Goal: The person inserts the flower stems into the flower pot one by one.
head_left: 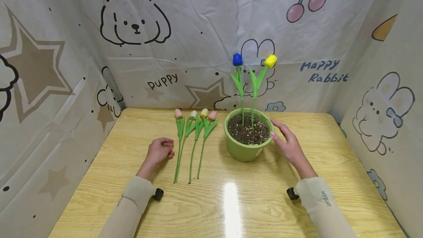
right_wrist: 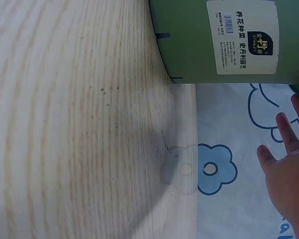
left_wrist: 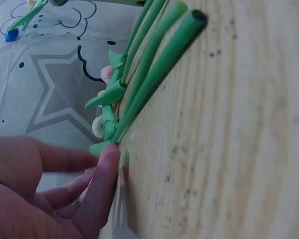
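Note:
Several artificial tulips lie side by side on the wooden table: a pink tulip [head_left: 179,113] leftmost, then a white tulip [head_left: 193,114], a pale yellow tulip [head_left: 204,112] and another pink tulip [head_left: 213,115]. Just left of their stems [left_wrist: 157,74] is my left hand [head_left: 160,150], its fingers loosely bent and holding nothing. A green pot [head_left: 243,151] of soil stands to their right, with a blue tulip [head_left: 237,60] and a yellow tulip [head_left: 270,61] upright in it. My right hand [head_left: 290,148], fingers spread, rests against the pot's right rim.
Printed cloth [head_left: 205,17] hangs behind the table [head_left: 185,208] and along both sides. The pot bears a white label [right_wrist: 244,37] on its wall. Small dark specks dot the wood near the stem ends.

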A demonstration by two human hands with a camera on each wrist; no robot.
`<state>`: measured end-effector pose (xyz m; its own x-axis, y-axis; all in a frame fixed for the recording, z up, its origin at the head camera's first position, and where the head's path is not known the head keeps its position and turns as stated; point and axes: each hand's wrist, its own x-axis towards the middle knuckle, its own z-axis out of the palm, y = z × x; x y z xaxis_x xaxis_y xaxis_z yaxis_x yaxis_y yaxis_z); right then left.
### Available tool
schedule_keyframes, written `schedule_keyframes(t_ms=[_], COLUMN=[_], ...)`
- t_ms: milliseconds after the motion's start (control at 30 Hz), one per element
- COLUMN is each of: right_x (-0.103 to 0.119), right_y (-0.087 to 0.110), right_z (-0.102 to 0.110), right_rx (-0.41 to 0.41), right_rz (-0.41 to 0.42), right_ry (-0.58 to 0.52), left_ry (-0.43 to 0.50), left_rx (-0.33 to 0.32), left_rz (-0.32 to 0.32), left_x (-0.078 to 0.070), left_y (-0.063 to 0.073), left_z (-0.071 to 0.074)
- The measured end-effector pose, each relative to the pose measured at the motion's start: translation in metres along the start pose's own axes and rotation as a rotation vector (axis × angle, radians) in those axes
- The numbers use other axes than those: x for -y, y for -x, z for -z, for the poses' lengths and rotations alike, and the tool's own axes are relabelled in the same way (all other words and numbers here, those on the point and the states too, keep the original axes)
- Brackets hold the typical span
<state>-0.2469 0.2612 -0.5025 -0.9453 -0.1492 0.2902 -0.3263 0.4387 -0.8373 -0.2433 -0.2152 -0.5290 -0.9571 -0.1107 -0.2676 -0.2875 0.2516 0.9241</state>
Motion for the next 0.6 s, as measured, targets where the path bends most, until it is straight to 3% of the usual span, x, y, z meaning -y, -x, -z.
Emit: schedule_keyframes(t_ms=[200,400,600], right_x=[0.0,0.0,0.001], right_y=[0.001,0.0,0.0], right_z=[0.001,0.001,0.001], right_rx=[0.009,0.007,0.005], right_rz=[-0.009,-0.004,-0.004], right_ry=[0.009,0.016,0.011], left_ry=[-0.011,-0.067,-0.172], left_rx=[0.051,0.072,0.039], left_rz=[0.036,-0.007,-0.062], left_x=[0.003,0.003,0.001], left_y=[0.002,0.004,0.004], left_z=[0.004,-0.001,-0.009])
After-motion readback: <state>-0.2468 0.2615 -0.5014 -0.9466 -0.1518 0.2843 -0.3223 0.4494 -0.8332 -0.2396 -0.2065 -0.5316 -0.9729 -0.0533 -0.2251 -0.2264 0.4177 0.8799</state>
